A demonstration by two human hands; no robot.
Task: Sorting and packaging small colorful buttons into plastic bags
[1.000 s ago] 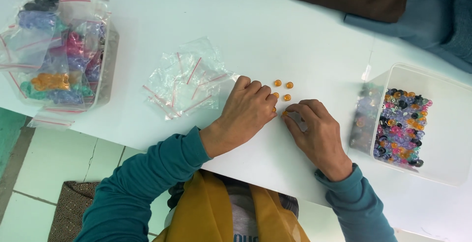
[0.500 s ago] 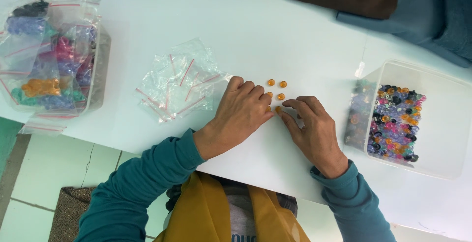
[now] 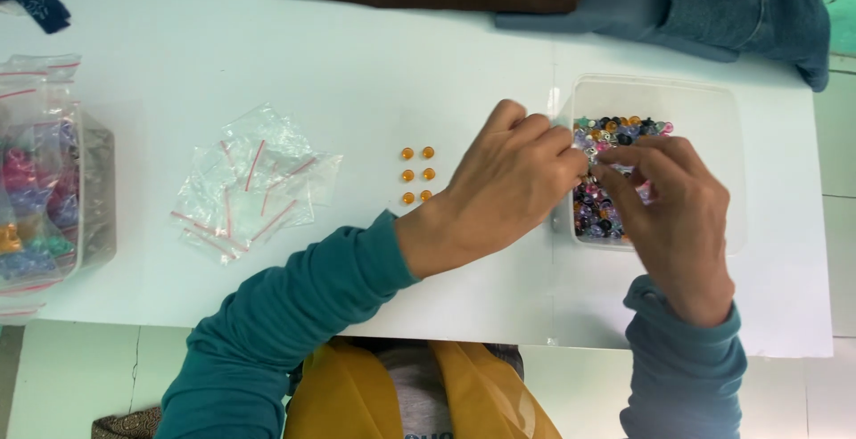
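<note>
now both hands meet over the clear plastic tub (image 3: pixel 713 100) of mixed coloured beads (image 3: pixel 599 212) at the right of the white table (image 3: pixel 357 56): the left hand (image 3: pixel 508 180) is curled at the tub's near-left rim, the right hand (image 3: pixel 673 203) hovers above the beads with fingertips pinched together, though whether anything is held between them i cannot tell. six orange beads (image 3: pixel 416 174) sit in two neat columns just left of the left hand, and a heap of small empty zip bags (image 3: pixel 250 180) lies further left.

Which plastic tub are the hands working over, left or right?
The right tub, clear and holding loose mixed beads; both the left hand and right hand are at it. The left tub holds filled bags.
</note>
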